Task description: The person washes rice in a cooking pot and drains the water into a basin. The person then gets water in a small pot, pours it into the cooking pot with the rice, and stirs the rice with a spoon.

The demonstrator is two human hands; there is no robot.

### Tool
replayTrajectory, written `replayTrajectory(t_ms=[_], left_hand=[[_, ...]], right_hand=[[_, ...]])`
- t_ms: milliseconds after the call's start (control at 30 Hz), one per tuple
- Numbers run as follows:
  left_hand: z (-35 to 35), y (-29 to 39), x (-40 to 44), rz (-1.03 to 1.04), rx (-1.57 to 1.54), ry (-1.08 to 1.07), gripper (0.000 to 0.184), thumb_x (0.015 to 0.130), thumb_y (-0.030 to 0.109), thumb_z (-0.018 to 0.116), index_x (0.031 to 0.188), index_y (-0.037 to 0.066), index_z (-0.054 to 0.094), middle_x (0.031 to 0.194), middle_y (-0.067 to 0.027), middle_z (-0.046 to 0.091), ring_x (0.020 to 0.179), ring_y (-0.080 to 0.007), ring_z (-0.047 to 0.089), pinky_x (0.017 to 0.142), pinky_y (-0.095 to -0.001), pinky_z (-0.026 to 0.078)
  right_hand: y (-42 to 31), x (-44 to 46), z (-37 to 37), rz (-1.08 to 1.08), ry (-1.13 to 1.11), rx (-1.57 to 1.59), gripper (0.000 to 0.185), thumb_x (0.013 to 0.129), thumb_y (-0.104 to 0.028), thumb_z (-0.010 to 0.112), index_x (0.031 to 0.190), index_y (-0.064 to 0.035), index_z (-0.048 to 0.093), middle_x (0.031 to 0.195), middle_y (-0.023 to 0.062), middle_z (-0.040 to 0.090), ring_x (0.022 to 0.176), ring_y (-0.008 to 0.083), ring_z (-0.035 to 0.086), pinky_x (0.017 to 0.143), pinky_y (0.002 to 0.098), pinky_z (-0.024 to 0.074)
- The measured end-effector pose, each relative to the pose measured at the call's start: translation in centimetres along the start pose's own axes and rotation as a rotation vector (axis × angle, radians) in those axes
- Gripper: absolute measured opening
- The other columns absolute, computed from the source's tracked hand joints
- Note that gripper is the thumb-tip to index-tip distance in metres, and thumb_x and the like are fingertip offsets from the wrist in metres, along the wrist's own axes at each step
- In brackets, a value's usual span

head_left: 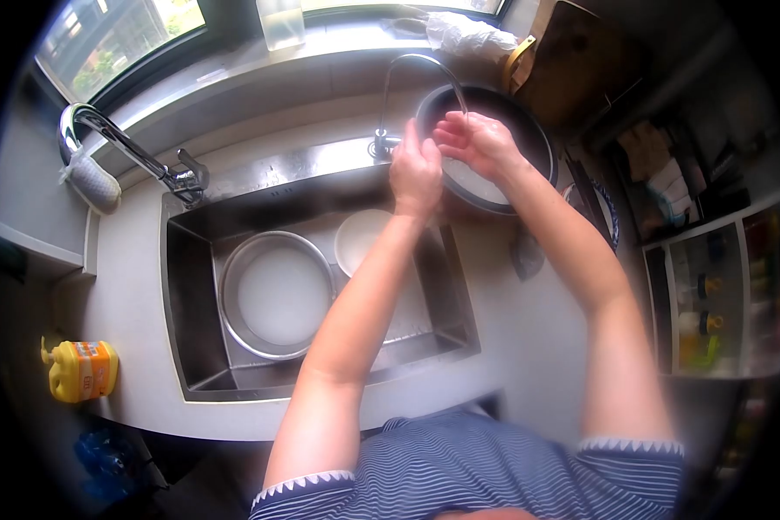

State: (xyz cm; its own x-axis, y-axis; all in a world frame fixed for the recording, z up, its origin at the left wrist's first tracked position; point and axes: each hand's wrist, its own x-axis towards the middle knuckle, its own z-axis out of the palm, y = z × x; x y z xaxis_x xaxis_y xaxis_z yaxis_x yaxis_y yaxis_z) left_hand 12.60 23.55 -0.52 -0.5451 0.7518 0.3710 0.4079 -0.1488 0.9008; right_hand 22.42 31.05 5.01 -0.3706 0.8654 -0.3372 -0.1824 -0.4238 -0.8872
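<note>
Both my hands are raised at the thin curved tap (384, 95), above the near-left rim of a dark round pot (537, 143) with something whitish in its bottom. My left hand (417, 173) has its fingers extended beside the tap's base and holds nothing that I can see. Close by, my right hand (478, 143) is cupped under the spout's end, fingers loosely curled and apart, its skin looking wet. A metal basin (225, 299) of cloudy whitish liquid stands in the sink (191, 347), and a white bowl (355, 238) lies partly behind my left forearm.
A larger tap (117, 139) with a mesh-covered sponge-like thing (94, 182) on its spout rises at the sink's back left. On the left counter stands a yellow bottle (82, 371). A white plastic bag (468, 36) lies on the sill; a rack (711, 295) stands right.
</note>
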Motion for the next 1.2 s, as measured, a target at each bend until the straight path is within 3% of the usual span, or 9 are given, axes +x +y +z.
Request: replayTrajectory(t_ms=[133,167,267,400,500,700,800,933,1200], left_hand=[[0.0,0.0,-0.1,-0.012,0.002,-0.012,0.044,0.088,0.021,0.046,0.124,-0.003,0.044,0.108,-0.0263,0.057,0.1,-0.0388,0.055,0.087,-0.0406,0.043],[0.0,0.0,-0.1,-0.013,0.007,-0.012,0.044,0.088,0.021,0.046,0.124,-0.003,0.045,0.107,-0.0263,0.057,0.099,-0.0388,0.055,0.086,-0.0407,0.043],[0.0,-0.1,-0.1,-0.007,0.007,-0.008,0.043,0.088,0.021,0.046,0.124,-0.003,0.045,0.107,-0.0258,0.057,0.099,-0.0386,0.055,0.086,-0.0407,0.043],[0.1,0.0,-0.1,0.0,0.014,0.007,0.043,0.088,0.02,0.046,0.124,-0.002,0.045,0.106,-0.0251,0.058,0.098,-0.038,0.056,0.085,-0.0408,0.044],[0.2,-0.1,-0.1,0.007,0.002,0.021,0.043,0.087,0.021,0.046,0.124,-0.002,0.045,0.105,-0.0251,0.058,0.097,-0.0378,0.056,0.085,-0.041,0.044],[0.0,-0.1,-0.1,-0.028,0.022,-0.015,0.044,0.087,0.021,0.046,0.125,-0.003,0.045,0.106,-0.0256,0.058,0.098,-0.0373,0.056,0.086,-0.0407,0.043],[0.0,0.0,-0.1,-0.017,0.02,-0.01,0.045,0.087,0.021,0.046,0.124,-0.004,0.045,0.106,-0.0257,0.057,0.099,-0.0375,0.056,0.086,-0.0406,0.043],[0.2,0.0,-0.2,0.004,-0.002,0.013,0.045,0.087,0.021,0.047,0.125,-0.003,0.045,0.107,-0.0262,0.057,0.099,-0.038,0.055,0.087,-0.0409,0.043],[0.1,-0.2,-0.1,0.022,0.006,0.004,0.046,0.087,0.023,0.047,0.125,-0.003,0.044,0.108,-0.0254,0.057,0.1,-0.0383,0.055,0.087,-0.0412,0.043]], right_hand=[[0.1,-0.3,-0.4,-0.01,0.071,-0.05,0.021,0.095,-0.02,0.043,0.096,-0.0034,0.055,0.08,0.0069,0.06,0.061,0.014,0.056,0.051,0.0263,0.0485],[-0.1,-0.8,-0.2,0.012,0.069,-0.049,0.02,0.095,-0.021,0.044,0.094,-0.0047,0.056,0.069,0.0018,0.055,0.052,0.0091,0.047,0.043,0.0219,0.0384],[0.0,-0.2,-1.5,0.056,-0.106,-0.094,0.02,0.094,-0.022,0.046,0.092,-0.0049,0.057,0.062,-0.001,0.05,0.051,0.0082,0.044,0.042,0.0213,0.0353],[0.1,-0.6,1.3,0.021,0.155,-0.113,0.02,0.094,-0.022,0.047,0.089,-0.0051,0.057,0.058,-0.0042,0.042,0.046,0.0062,0.034,0.039,0.0217,0.0257],[0.0,0.2,1.9,0.016,0.203,-0.074,0.019,0.093,-0.021,0.048,0.087,-0.0049,0.057,0.058,-0.0044,0.04,0.045,0.0057,0.033,0.039,0.0213,0.0251],[0.5,0.9,-1.2,-0.011,-0.099,-0.062,0.017,0.09,-0.023,0.054,0.084,-0.0069,0.058,0.056,-0.0045,0.042,0.046,0.0068,0.041,0.042,0.0204,0.0333],[0.3,0.0,-0.4,0.015,-0.018,-0.146,0.02,0.087,-0.028,0.059,0.085,-0.0079,0.058,0.054,-0.005,0.042,0.046,0.0066,0.041,0.041,0.0198,0.033],[-0.1,-0.6,0.1,0.007,-0.119,-0.209,0.015,0.083,-0.019,0.065,0.091,-0.0074,0.059,0.069,0.0011,0.057,0.056,0.0094,0.053,0.049,0.0218,0.0417],[0.3,0.4,-0.9,-0.01,-0.154,-0.266,0.012,0.085,-0.017,0.062,0.092,-0.0076,0.058,0.071,0.0008,0.057,0.054,0.0064,0.05,0.044,0.0188,0.04]])
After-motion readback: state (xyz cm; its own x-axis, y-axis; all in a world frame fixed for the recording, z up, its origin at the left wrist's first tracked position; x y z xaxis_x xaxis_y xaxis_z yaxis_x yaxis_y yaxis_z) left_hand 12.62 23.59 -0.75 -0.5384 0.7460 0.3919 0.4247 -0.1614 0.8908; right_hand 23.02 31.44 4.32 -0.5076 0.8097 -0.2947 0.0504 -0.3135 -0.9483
